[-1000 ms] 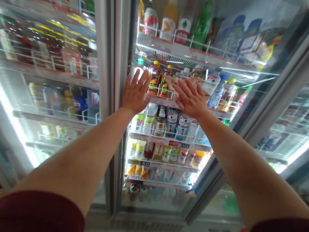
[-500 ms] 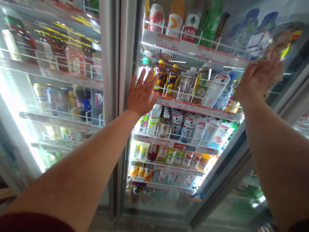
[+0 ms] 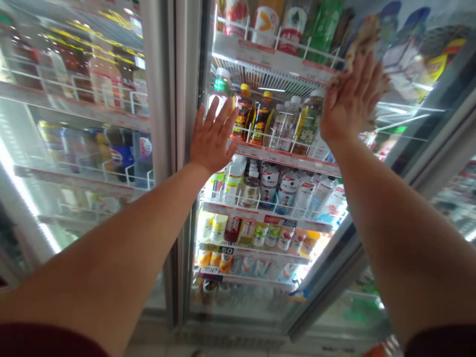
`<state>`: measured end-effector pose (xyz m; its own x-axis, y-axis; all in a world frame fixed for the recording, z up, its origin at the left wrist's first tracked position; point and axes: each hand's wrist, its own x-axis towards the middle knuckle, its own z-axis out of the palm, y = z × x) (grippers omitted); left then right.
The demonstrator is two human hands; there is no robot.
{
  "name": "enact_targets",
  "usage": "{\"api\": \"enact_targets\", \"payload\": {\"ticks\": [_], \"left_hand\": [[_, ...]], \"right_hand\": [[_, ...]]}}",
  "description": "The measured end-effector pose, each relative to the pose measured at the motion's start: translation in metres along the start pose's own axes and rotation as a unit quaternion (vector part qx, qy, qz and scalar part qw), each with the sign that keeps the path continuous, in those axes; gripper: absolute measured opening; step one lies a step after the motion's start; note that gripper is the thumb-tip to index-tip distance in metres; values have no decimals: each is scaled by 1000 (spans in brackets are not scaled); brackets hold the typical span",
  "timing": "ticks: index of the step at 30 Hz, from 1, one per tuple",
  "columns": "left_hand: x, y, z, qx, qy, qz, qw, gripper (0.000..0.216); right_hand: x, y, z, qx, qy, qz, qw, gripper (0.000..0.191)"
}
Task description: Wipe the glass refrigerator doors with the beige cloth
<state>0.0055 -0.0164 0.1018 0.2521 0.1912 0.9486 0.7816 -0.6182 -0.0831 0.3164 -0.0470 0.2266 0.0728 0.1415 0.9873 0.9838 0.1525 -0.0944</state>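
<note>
Cloth [image 3: 362, 37] mostly hidden under right hand [image 3: 349, 101]; top-shelf bottles [image 3: 266, 20] cropped — labels blurred.

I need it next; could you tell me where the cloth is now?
Head view, upper right: the cloth is pressed against the fridge door under the right hand.

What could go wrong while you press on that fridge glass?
The cloth is only pinned under the flat right hand, not gripped, so it might slip off and fall. The left hand lies bare on the glass door, so it may leave smears. Leaning hard with both arms stretched out could also strain the door.
</note>
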Motion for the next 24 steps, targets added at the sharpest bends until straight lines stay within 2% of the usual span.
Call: {"api": "enact_targets", "payload": {"ticks": [3,7,15,20,24], "left_hand": [[0,-1,0,1,7,3,1000,71],[0,-1,0,5,-3,-4,1000,73],[0,-7,5,1,-4,6,1000,81],[6,-20,18,43,-14,35,998,83],[9,-22,21,52,-18,59,997,82]], "right_hand": [[-23,-9,9,-2,-2,-38,999,74],[-55,-18,8,-52,-28,-81,995,71],[-125,-20,9,-34,-81,-108,990,67],[-173,-13,9,-27,-139,-154,978,63],[-180,7,3,-24,-183,-242,953,61]]}}
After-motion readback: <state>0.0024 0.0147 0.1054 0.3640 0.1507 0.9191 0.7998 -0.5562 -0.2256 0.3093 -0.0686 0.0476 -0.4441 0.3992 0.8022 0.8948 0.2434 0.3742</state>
